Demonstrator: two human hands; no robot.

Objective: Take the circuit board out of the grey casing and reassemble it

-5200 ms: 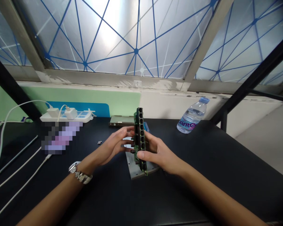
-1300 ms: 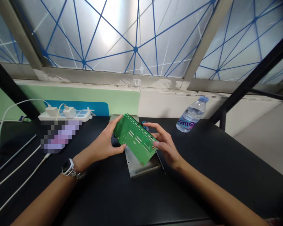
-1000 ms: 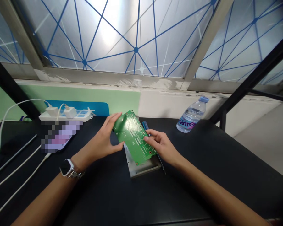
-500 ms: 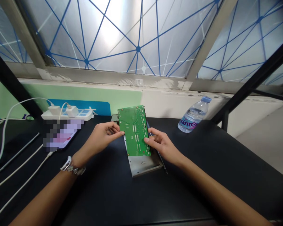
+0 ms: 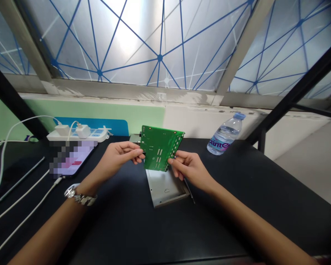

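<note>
Two hands point(image 5: 117, 157) point(image 5: 192, 170); one circuit board point(image 5: 156, 141)

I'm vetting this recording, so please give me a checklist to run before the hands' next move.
1. Left hand gripping left edge of green circuit board: ok.
2. Right hand gripping its right edge: ok.
3. Board's far face visible: not ok, turned away.
4. Metal tray lying on black tabletop: ok.
5. Screwdriver shaft apart from tray: cannot tell.
6. Water bottle capped, apart from both hands: ok.
</note>
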